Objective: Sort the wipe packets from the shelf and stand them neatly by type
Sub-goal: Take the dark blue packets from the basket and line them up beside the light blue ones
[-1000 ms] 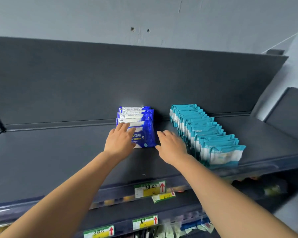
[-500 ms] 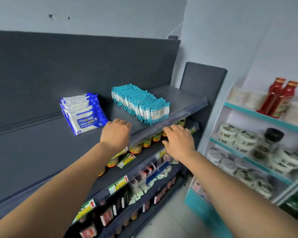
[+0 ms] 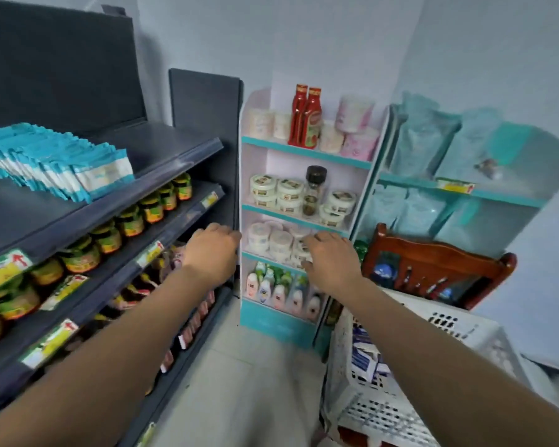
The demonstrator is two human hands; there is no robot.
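Nearest, at the right, a white basket (image 3: 459,327) holds blue wipe packets (image 3: 363,358), probably those not yet sorted. The left hand (image 3: 212,253) and the right hand (image 3: 331,261) hang free, fingers relaxed, holding nothing. Farther left, the teal wipe packets (image 3: 62,166) stand in one tight row up to the front edge of the top shelf (image 3: 162,146), so this type looks finished. A wooden chair (image 3: 433,262) crowds the basket from behind.

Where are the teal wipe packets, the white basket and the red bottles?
teal wipe packets (image 3: 105,175), head view, front face of the nearest packet.
white basket (image 3: 384,414), head view, its perforated near wall.
red bottles (image 3: 313,124), head view, body of the right-hand bottle.
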